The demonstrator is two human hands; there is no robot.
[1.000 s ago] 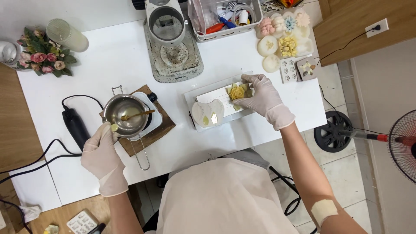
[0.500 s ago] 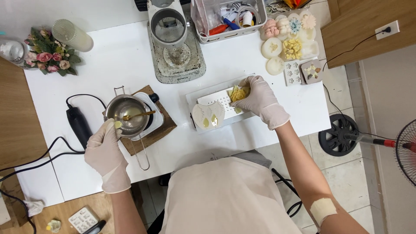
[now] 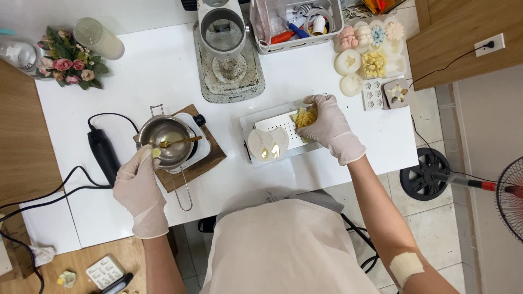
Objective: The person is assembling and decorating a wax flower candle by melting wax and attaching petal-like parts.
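Both my hands wear white gloves. My left hand [image 3: 139, 188] pinches a small pale yellow piece at the rim of a steel pot [image 3: 163, 141] that sits on a small white hotplate [image 3: 197, 142]. A gold spoon [image 3: 177, 142] rests inside the pot. My right hand [image 3: 329, 129] grips a yellow flower-shaped piece [image 3: 305, 117] over a white tray [image 3: 280, 122]. A white wing-shaped mould [image 3: 268, 144] lies on the tray's left part, left of that hand.
A wooden board [image 3: 210, 160] lies under the hotplate, with a black plug block [image 3: 102, 152] to its left. At the back stand a grey machine [image 3: 229, 49], a clear bin [image 3: 297, 22], flower-shaped pieces [image 3: 370, 51] and artificial flowers [image 3: 68, 60]. A fan [image 3: 509, 198] stands right.
Both hands have stayed at their places; the left keeps its pinch at the pot's rim and the right stays on the yellow piece. Only the camera has shifted slightly.
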